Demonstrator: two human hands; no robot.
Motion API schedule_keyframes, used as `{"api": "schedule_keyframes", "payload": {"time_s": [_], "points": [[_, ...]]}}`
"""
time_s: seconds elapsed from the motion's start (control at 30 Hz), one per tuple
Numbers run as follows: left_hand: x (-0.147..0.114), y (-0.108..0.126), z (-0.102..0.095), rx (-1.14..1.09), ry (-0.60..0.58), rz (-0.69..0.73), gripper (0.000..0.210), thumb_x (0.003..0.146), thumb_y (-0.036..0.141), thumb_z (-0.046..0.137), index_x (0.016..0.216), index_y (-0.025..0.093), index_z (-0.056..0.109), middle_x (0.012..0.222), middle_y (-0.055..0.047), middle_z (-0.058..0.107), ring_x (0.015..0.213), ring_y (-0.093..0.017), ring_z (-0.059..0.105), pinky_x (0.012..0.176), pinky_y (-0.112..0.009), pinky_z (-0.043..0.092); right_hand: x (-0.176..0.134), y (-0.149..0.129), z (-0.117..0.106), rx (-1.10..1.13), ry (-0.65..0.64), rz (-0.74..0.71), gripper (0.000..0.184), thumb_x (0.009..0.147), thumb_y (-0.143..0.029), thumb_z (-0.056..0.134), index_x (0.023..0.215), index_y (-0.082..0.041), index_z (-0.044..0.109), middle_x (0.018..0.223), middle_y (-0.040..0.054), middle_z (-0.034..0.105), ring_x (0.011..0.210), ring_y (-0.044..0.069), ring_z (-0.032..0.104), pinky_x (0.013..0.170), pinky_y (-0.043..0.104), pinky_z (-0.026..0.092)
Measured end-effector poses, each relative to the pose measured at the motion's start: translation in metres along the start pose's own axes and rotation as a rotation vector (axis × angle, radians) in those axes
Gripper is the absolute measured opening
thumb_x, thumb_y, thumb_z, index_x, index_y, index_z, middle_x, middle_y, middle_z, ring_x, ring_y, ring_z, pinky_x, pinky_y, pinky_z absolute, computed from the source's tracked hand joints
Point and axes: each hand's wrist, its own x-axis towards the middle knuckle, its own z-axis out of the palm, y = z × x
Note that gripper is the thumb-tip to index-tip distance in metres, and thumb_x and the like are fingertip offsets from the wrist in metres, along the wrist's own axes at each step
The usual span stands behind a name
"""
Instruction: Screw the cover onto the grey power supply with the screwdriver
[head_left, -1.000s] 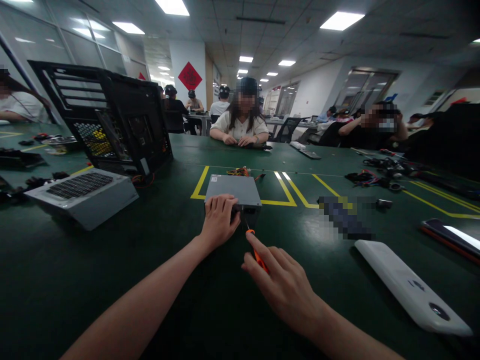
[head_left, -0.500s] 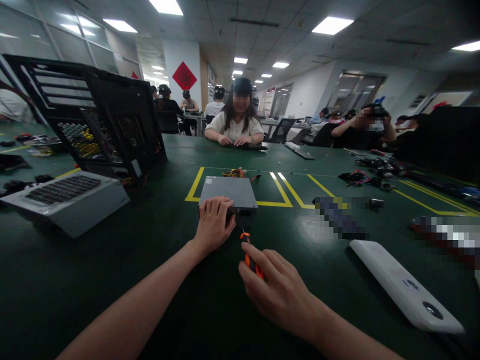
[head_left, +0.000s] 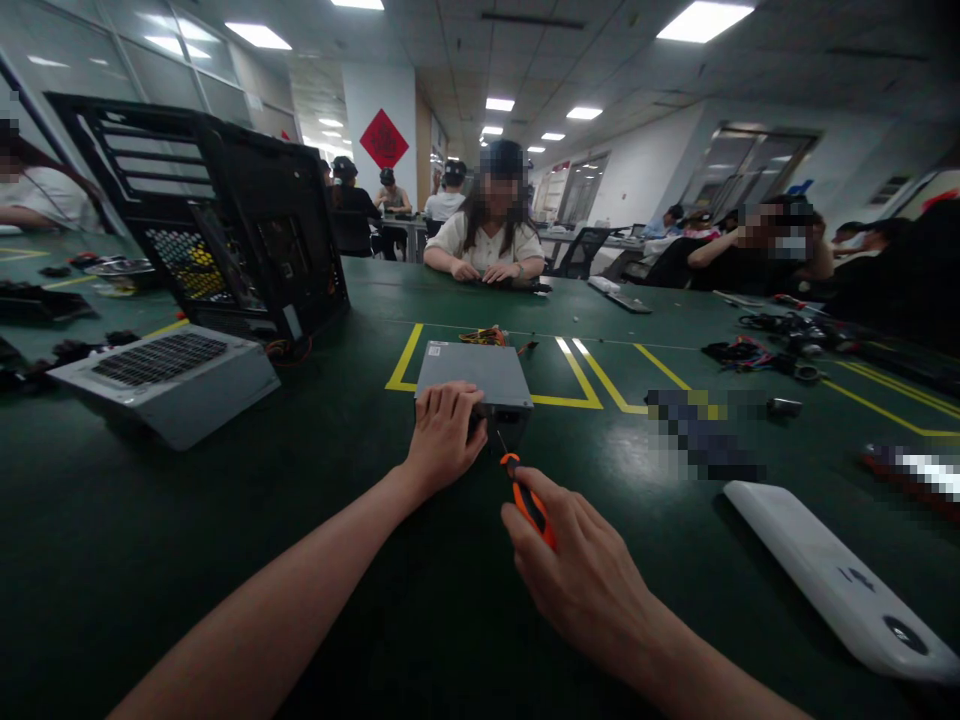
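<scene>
A grey computer power supply point(head_left: 480, 370) rests on the green table in front of me, its bundled wires at the far side. My left hand point(head_left: 446, 435) is wrapped over its near left edge, fingers on top and thumb at the front face. In my right hand point(head_left: 566, 545) is a screwdriver point(head_left: 529, 500) with an orange and black handle, held closed between thumb and fingers. Its thin shaft points up at the near face, close to the socket. Whether the tip touches the power supply I cannot tell.
A second power supply point(head_left: 176, 375) lies at left, before a black computer case point(head_left: 217, 220) standing upright. On the right are a white oblong device point(head_left: 840, 570), a blurred dark item point(head_left: 701, 435) and tangled cables point(head_left: 772, 340). Across the table sits a person point(head_left: 487, 230).
The view has swung slightly left, so everything sits farther right. The screwdriver's tip has dropped lower along the near face. My left hand keeps its hold.
</scene>
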Motion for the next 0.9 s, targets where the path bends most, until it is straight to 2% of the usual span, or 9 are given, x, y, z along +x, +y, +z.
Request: {"api": "schedule_keyframes", "payload": {"time_s": [0.1, 0.23, 0.4, 0.47, 0.57, 0.67, 0.77, 0.83, 0.9], "points": [[-0.0004, 0.0001, 0.0001, 0.002, -0.003, -0.004, 0.028, 0.078, 0.025, 0.051, 0.106, 0.020, 0.047, 0.112, -0.008, 0.052, 0.107, -0.023, 0.044, 0.094, -0.041, 0.027, -0.0004, -0.0002, -0.0009, -0.066, 0.041, 0.016, 0.027, 0.084, -0.008, 0.035, 0.104, -0.014, 0.051, 0.103, 0.0164, 0.058, 0.075, 0.017, 0.057, 0.062, 0.028, 0.046], [-0.0009, -0.0001, 0.0004, -0.002, -0.001, 0.001, 0.028, 0.079, 0.025, 0.050, 0.106, 0.019, 0.046, 0.112, -0.008, 0.052, 0.107, -0.023, 0.043, 0.094, -0.041, 0.027, 0.0019, 0.0020, -0.0048, -0.144, 0.071, 0.137, 0.016, 0.086, -0.019, 0.043, 0.097, -0.016, 0.054, 0.088, 0.0096, 0.062, 0.060, 0.013, 0.054, 0.053, 0.025, 0.041], [-0.0006, 0.0001, 0.0002, 0.001, 0.001, 0.005, 0.027, 0.079, 0.024, 0.050, 0.106, 0.019, 0.046, 0.112, -0.008, 0.052, 0.107, -0.023, 0.043, 0.094, -0.040, 0.026, 0.0031, -0.0030, -0.0076, -0.158, 0.041, 0.073, 0.028, 0.082, -0.007, 0.035, 0.102, -0.012, 0.054, 0.104, 0.0155, 0.059, 0.092, 0.023, 0.054, 0.071, 0.031, 0.046], [-0.0003, 0.0003, -0.0002, 0.005, -0.003, 0.008, 0.027, 0.079, 0.024, 0.050, 0.106, 0.019, 0.046, 0.113, -0.008, 0.052, 0.108, -0.023, 0.043, 0.094, -0.040, 0.027, 0.0030, -0.0036, -0.0080, -0.171, 0.046, 0.044, 0.029, 0.083, -0.006, 0.034, 0.102, -0.014, 0.054, 0.099, 0.0141, 0.060, 0.082, 0.021, 0.056, 0.064, 0.030, 0.045], [0.0000, 0.0003, -0.0006, 0.010, -0.001, 0.011, 0.027, 0.079, 0.025, 0.050, 0.105, 0.019, 0.046, 0.112, -0.007, 0.052, 0.107, -0.023, 0.043, 0.094, -0.040, 0.027, 0.0032, -0.0030, -0.0079, -0.198, 0.050, 0.085, 0.020, 0.086, -0.015, 0.038, 0.097, -0.016, 0.054, 0.093, 0.0116, 0.061, 0.062, 0.016, 0.052, 0.053, 0.028, 0.041], [0.0001, 0.0001, -0.0006, 0.015, -0.003, 0.012, 0.027, 0.079, 0.025, 0.050, 0.105, 0.018, 0.046, 0.112, -0.008, 0.052, 0.107, -0.022, 0.043, 0.094, -0.039, 0.027, 0.0036, -0.0050, -0.0073, -0.212, 0.032, 0.131, 0.021, 0.085, -0.014, 0.038, 0.097, -0.013, 0.055, 0.099, 0.0150, 0.059, 0.072, 0.018, 0.055, 0.057, 0.029, 0.043], [0.0001, 0.0001, -0.0007, 0.015, -0.005, 0.014, 0.027, 0.080, 0.025, 0.050, 0.105, 0.018, 0.046, 0.112, -0.008, 0.052, 0.107, -0.022, 0.043, 0.094, -0.040, 0.027, 0.0035, -0.0073, -0.0074, -0.207, 0.020, 0.083, 0.033, 0.082, -0.003, 0.030, 0.104, -0.011, 0.053, 0.102, 0.0158, 0.059, 0.081, 0.020, 0.055, 0.064, 0.029, 0.044], [0.0000, 0.0003, -0.0009, 0.013, -0.004, 0.012, 0.027, 0.080, 0.025, 0.050, 0.105, 0.018, 0.046, 0.112, -0.008, 0.052, 0.107, -0.023, 0.043, 0.094, -0.040, 0.028, 0.0032, -0.0067, -0.0080, -0.211, 0.020, 0.072, 0.033, 0.083, -0.004, 0.030, 0.103, -0.013, 0.054, 0.096, 0.0125, 0.061, 0.071, 0.016, 0.055, 0.060, 0.027, 0.042], [0.0000, 0.0005, -0.0011, 0.012, -0.006, 0.010, 0.027, 0.080, 0.025, 0.050, 0.106, 0.018, 0.046, 0.112, -0.008, 0.052, 0.107, -0.023, 0.043, 0.093, -0.040, 0.028, 0.0031, -0.0054, -0.0090, -0.221, 0.023, 0.113, 0.023, 0.086, -0.012, 0.036, 0.098, -0.015, 0.056, 0.083, 0.0078, 0.062, 0.057, 0.013, 0.051, 0.053, 0.026, 0.038]]}}
